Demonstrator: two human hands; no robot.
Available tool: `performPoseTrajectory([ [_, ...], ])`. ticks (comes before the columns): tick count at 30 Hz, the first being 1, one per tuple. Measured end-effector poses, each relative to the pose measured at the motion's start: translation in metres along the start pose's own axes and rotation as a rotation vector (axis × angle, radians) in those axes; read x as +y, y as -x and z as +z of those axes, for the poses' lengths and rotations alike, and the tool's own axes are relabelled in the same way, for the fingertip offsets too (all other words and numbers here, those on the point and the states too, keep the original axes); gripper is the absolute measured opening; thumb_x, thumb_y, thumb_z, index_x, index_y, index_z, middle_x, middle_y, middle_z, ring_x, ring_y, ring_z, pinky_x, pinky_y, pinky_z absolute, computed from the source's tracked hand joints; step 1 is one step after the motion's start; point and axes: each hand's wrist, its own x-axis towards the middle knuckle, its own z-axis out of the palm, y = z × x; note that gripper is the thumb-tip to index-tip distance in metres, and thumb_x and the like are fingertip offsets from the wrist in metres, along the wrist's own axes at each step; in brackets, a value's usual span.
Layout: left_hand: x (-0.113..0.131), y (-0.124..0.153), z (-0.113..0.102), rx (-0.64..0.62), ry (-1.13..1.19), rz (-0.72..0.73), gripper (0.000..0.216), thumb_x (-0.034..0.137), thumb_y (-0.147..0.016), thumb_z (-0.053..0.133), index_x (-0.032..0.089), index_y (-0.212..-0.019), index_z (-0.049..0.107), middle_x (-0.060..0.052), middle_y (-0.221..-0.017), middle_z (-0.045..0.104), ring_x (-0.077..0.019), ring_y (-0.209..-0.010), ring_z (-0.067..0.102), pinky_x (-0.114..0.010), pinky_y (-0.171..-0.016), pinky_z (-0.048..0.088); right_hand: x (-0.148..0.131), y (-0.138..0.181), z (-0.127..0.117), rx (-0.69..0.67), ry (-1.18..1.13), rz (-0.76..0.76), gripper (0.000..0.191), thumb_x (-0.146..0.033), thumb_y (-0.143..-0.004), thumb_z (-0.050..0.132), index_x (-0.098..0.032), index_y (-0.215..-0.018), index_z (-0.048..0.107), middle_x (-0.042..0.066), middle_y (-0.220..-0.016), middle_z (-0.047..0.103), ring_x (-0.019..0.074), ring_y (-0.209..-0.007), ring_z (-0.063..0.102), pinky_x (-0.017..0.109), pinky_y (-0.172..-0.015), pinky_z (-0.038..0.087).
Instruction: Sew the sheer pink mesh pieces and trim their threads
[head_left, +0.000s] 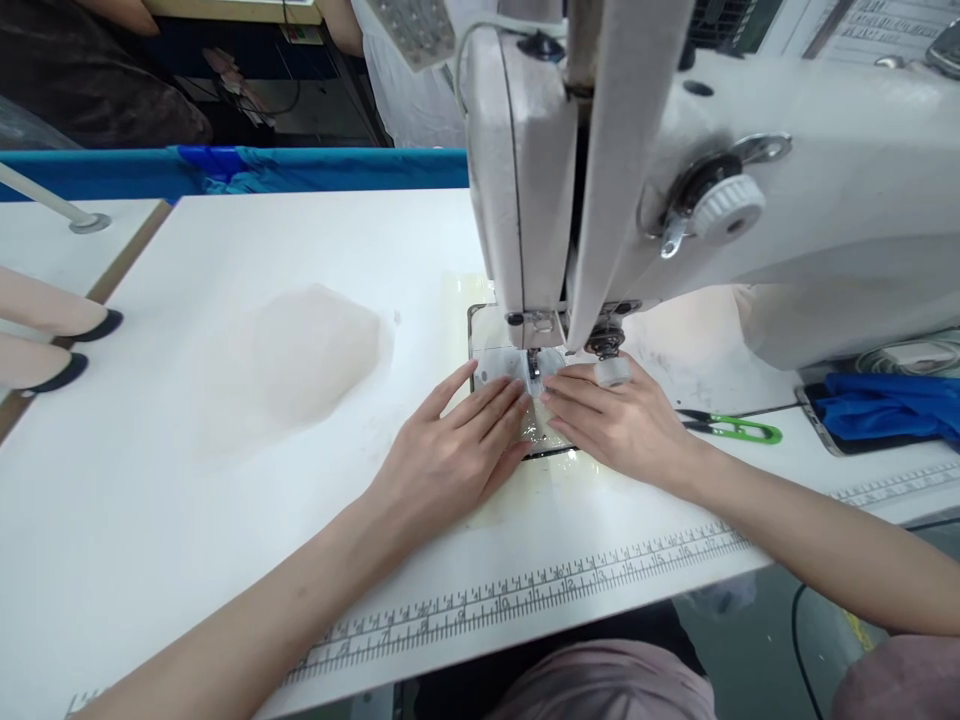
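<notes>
A white sewing machine [525, 180] stands over the table, its presser foot [533, 365] lowered close to the metal plate. My left hand [457, 445] lies flat just left of the foot, fingers stretched out and the thumb tucked low. On the other side, my right hand [619, 415] rests with its fingers extended toward the foot, partly behind a round white knob. Between the fingertips is a thin, pale, bluish-grey area [496, 366]; I cannot tell whether it is cloth or part of the plate. Neither hand visibly grips anything.
Green-handled thread snips [739, 429] lie right of my right hand. Farther right, blue cloth [892, 405] covers part of a phone [821, 420]. Two beige pieces with black ends [52, 305] lie at the left edge. A printed ruler [502, 605] runs along the front. Another person's clothing [412, 90] shows beyond.
</notes>
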Motion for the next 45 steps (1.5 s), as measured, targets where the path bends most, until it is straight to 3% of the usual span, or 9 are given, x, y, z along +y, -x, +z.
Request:
performPoseTrajectory([
  [18, -0.009, -0.004, 0.010, -0.038, 0.040, -0.089, 0.038, 0.029, -0.092, 0.050, 0.006, -0.120, 0.060, -0.015, -0.121, 0.064, -0.0265, -0.115, 0.060, -0.048, -0.109, 0.037, 0.004, -0.002, 0.000, -0.152, 0.096, 0.064, 0.035, -0.033, -0.099, 0.037, -0.018, -0.112, 0.066, 0.004, -0.105, 0.071, 0.0198, -0.108, 0.056, 0.046, -0.113, 0.023],
  [28, -0.012, -0.003, 0.011, -0.086, 0.056, -0.241, 0.045, 0.036, -0.093, 0.048, 0.009, -0.128, 0.054, -0.013, -0.130, 0.059, -0.0275, -0.125, 0.050, -0.046, -0.111, 0.034, 0.011, -0.001, -0.003, -0.099, 0.057, 0.080, 0.029, -0.033, -0.097, 0.043, -0.022, -0.097, 0.070, 0.000, -0.102, 0.072, 0.0191, -0.103, 0.060, 0.048, -0.112, 0.023],
  [33, -0.009, -0.003, 0.006, -0.133, -0.001, -0.300, 0.042, 0.034, -0.094, 0.046, 0.008, -0.127, 0.054, -0.018, -0.121, 0.061, -0.0315, -0.121, 0.052, -0.052, -0.109, 0.034, 0.011, -0.001, -0.008, -0.038, -0.002, 0.089, 0.024, -0.026, -0.095, 0.047, -0.019, -0.102, 0.069, 0.002, -0.084, 0.074, 0.0197, -0.097, 0.062, 0.043, -0.102, 0.036],
  [36, 0.006, -0.002, -0.002, -0.107, 0.014, -0.210, 0.035, 0.031, -0.092, 0.050, 0.009, -0.118, 0.059, -0.014, -0.099, 0.067, -0.0291, -0.099, 0.063, -0.050, -0.095, 0.047, 0.006, -0.001, -0.012, -0.045, -0.082, 0.102, 0.030, -0.013, -0.093, 0.043, -0.014, -0.112, 0.066, 0.007, -0.095, 0.073, 0.0201, -0.093, 0.064, 0.038, -0.085, 0.047],
  [38, 0.017, -0.001, -0.010, -0.069, 0.137, -0.005, 0.028, 0.025, -0.091, 0.054, 0.010, -0.114, 0.061, -0.009, -0.089, 0.068, -0.0221, -0.085, 0.065, -0.038, -0.080, 0.054, 0.002, 0.000, -0.013, -0.056, -0.190, 0.095, 0.036, -0.007, -0.090, 0.040, -0.011, -0.119, 0.061, 0.010, -0.111, 0.069, 0.0198, -0.094, 0.064, 0.036, -0.078, 0.050],
  [40, 0.024, 0.001, -0.019, 0.010, 0.237, 0.273, 0.025, 0.016, -0.088, 0.055, 0.012, -0.113, 0.061, -0.004, -0.088, 0.070, -0.0165, -0.082, 0.065, -0.029, -0.074, 0.053, -0.003, 0.001, -0.013, -0.080, -0.331, 0.012, 0.036, -0.009, -0.089, 0.043, -0.012, -0.121, 0.059, 0.009, -0.123, 0.064, 0.0206, -0.104, 0.061, 0.037, -0.082, 0.051],
  [42, 0.025, 0.001, -0.024, 0.152, 0.235, 0.364, 0.024, 0.012, -0.086, 0.056, 0.013, -0.109, 0.061, -0.002, -0.090, 0.071, -0.0147, -0.083, 0.065, -0.026, -0.072, 0.052, -0.006, 0.002, -0.011, -0.117, -0.451, -0.116, 0.031, -0.013, -0.088, 0.047, -0.014, -0.116, 0.062, 0.007, -0.125, 0.063, 0.0214, -0.113, 0.056, 0.038, -0.090, 0.049],
  [43, 0.022, 0.002, -0.025, 0.201, 0.193, 0.283, 0.023, 0.013, -0.086, 0.056, 0.014, -0.108, 0.061, -0.002, -0.090, 0.071, -0.0150, -0.082, 0.065, -0.026, -0.069, 0.051, -0.007, 0.002, -0.011, -0.135, -0.490, -0.162, 0.029, -0.013, -0.087, 0.048, -0.016, -0.112, 0.063, 0.006, -0.123, 0.064, 0.0213, -0.115, 0.055, 0.039, -0.093, 0.048],
  [45, 0.014, 0.002, -0.025, 0.178, 0.080, -0.052, 0.023, 0.019, -0.085, 0.058, 0.015, -0.108, 0.060, -0.005, -0.095, 0.069, -0.0179, -0.083, 0.064, -0.028, -0.060, 0.048, -0.005, 0.002, -0.010, -0.143, -0.533, -0.190, 0.027, -0.010, -0.085, 0.047, -0.018, -0.103, 0.066, 0.003, -0.116, 0.068, 0.0198, -0.112, 0.056, 0.038, -0.094, 0.046],
])
